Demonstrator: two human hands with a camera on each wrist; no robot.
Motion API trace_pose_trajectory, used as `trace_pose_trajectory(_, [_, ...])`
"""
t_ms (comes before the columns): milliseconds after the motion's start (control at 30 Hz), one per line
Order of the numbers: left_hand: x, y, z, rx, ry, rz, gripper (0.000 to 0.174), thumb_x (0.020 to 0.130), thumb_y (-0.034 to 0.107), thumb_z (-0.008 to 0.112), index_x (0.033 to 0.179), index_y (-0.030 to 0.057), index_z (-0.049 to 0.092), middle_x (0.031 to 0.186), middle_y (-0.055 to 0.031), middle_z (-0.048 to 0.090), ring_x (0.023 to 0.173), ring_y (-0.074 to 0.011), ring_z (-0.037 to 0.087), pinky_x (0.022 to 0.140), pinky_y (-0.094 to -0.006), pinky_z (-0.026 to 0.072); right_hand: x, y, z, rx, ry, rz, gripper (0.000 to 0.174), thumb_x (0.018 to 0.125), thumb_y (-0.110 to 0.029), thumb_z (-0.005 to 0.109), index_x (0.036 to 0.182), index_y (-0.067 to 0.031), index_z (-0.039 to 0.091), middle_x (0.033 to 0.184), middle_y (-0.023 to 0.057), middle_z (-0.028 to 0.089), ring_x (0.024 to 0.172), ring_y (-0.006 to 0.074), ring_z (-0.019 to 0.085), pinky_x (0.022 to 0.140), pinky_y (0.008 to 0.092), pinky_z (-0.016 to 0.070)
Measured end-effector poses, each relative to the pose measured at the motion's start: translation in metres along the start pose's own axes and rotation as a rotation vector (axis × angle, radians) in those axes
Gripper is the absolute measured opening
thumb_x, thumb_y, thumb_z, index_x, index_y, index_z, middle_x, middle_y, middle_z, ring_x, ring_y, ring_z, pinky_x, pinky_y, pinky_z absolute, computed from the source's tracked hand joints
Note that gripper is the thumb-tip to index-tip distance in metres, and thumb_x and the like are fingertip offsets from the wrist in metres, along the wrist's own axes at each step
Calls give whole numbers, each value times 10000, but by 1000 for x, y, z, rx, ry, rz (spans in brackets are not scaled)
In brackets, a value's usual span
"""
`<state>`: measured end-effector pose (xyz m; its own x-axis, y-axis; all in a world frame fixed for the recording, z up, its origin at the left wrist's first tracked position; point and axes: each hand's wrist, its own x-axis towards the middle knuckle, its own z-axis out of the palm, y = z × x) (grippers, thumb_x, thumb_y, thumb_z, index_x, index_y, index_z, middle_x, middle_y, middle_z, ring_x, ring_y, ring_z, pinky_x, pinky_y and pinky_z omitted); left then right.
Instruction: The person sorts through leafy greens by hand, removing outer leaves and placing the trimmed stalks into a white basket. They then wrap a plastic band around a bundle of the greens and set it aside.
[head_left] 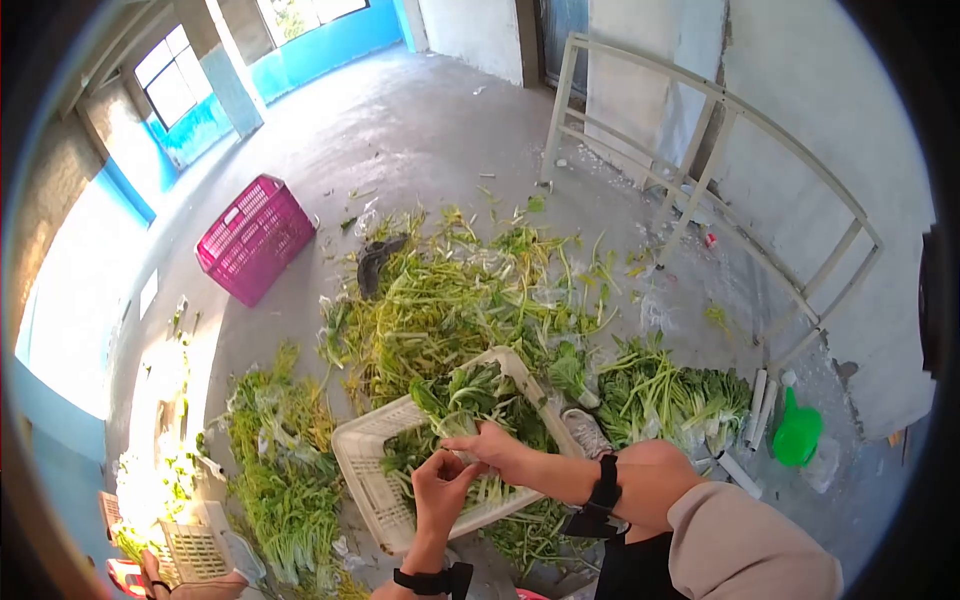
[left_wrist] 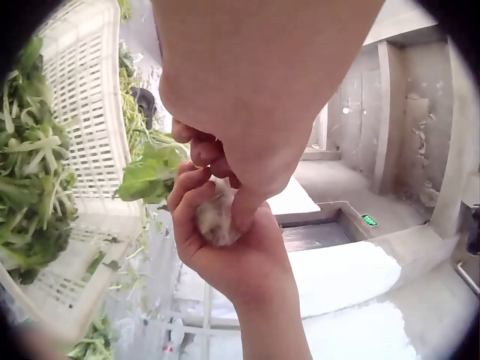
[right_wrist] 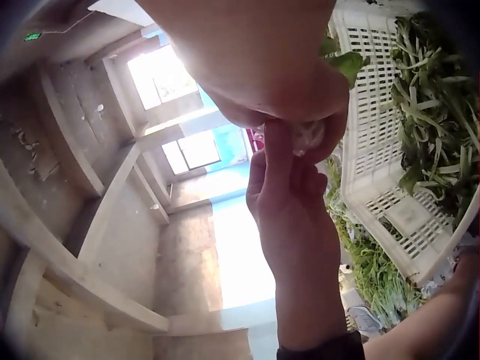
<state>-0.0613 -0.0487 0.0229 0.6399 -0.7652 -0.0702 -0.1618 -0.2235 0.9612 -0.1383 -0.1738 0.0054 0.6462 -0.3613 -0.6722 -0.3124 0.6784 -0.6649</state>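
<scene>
A bunch of leafy greens [head_left: 452, 408] is above the pale crate [head_left: 365, 497] in the head view. My right hand [head_left: 505, 455] grips its pale stem end [left_wrist: 216, 219], which looks wrapped in clear film; the leaves [left_wrist: 152, 174] stick out past the fingers. Curled fingers and the thumb of my left hand [head_left: 442, 492] pinch at the stem end, touching my right hand. In the right wrist view my left hand [right_wrist: 296, 199] comes from below and meets my right hand [right_wrist: 289, 94]. What lies between the left fingertips is mostly hidden.
Greens [right_wrist: 439, 112] fill much of the crate. Heaps of loose greens [head_left: 430, 320] cover the floor behind and on both sides. A magenta crate [head_left: 257, 240], a metal frame [head_left: 720, 100] and a green scoop [head_left: 797, 432] stand around. Another person's hand [head_left: 155, 570] is at lower left.
</scene>
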Motion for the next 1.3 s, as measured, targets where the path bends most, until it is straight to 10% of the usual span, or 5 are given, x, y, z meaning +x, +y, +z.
trace_pose_trajectory(233, [-7,2,8,104,-81,99,419,830,193,811,644,-31,509,521,-69,429,501,-91,356,464,-300,307,0,-23,3,-113,80,-217,415,824,-154,771,1180,-15,610,989,64,662,832,176,625,656,342,501])
trace_pose_trajectory(367, [-35,-7,29,387,-506,111,359,887,376,712,795,36,640,660,-154,627,615,-380,605,573,-447,472,4,-47,-5,-107,174,-406,354,867,-180,743,1151,-23,601,910,73,681,687,166,636,539,321,507])
trace_pose_trajectory(533, [-87,-32,54,485,-884,303,299,870,342,708,976,73,632,760,-135,657,791,-370,671,699,-468,505,11,-50,-10,-174,100,-274,361,895,-172,717,1187,-8,581,938,80,681,712,153,640,552,304,517])
trace_pose_trajectory(600, [-99,-36,58,690,-1107,314,327,855,351,722,1006,77,627,802,-111,682,826,-328,690,746,-453,500,11,-47,-9,-407,3,-265,443,903,-178,718,1280,0,570,1055,105,688,883,174,647,777,332,516])
trace_pose_trajectory(1300, [-71,-17,43,748,-893,379,342,856,343,723,1047,76,629,866,-92,678,911,-291,676,809,-425,482,-75,-164,-135,-885,405,-826,531,820,-292,777,1204,40,620,930,134,711,759,209,651,743,341,499])
